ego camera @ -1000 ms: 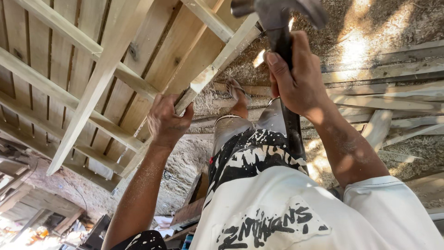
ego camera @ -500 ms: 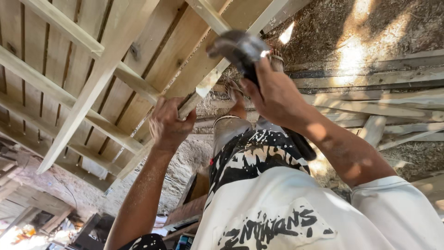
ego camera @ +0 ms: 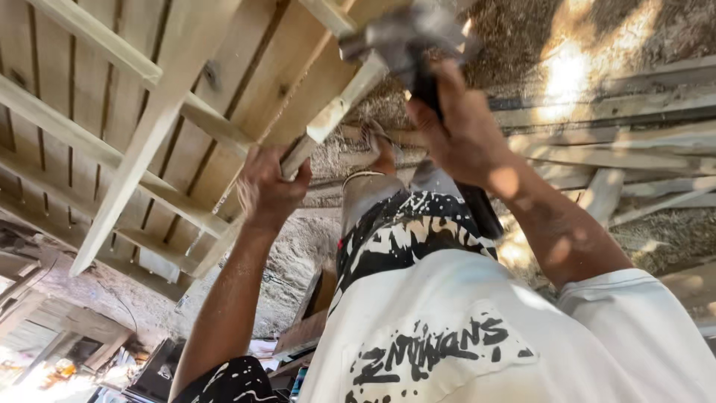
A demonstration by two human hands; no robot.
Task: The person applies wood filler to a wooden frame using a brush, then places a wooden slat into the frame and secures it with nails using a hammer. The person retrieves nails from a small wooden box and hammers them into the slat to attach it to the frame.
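My right hand (ego camera: 464,128) grips the dark handle of a hammer (ego camera: 406,46). Its metal head is blurred and sits against the end of a pale wooden slat (ego camera: 337,110). My left hand (ego camera: 267,186) clasps that same slat lower down, fingers wrapped around it. The slat belongs to a wooden lattice frame (ego camera: 127,112) of crossed battens and boards that fills the left and top of the view. My white printed shirt, patterned shorts and one sandalled foot (ego camera: 379,142) lie between my arms.
Several loose weathered planks (ego camera: 634,142) lie stacked on the right over rough sunlit ground (ego camera: 597,37). Below the frame at lower left are scrap wood and cluttered items (ego camera: 67,351).
The hammer, raised high at the top edge a second ago, has swung down and left onto the slat's end. My left hand keeps its hold on the slat.
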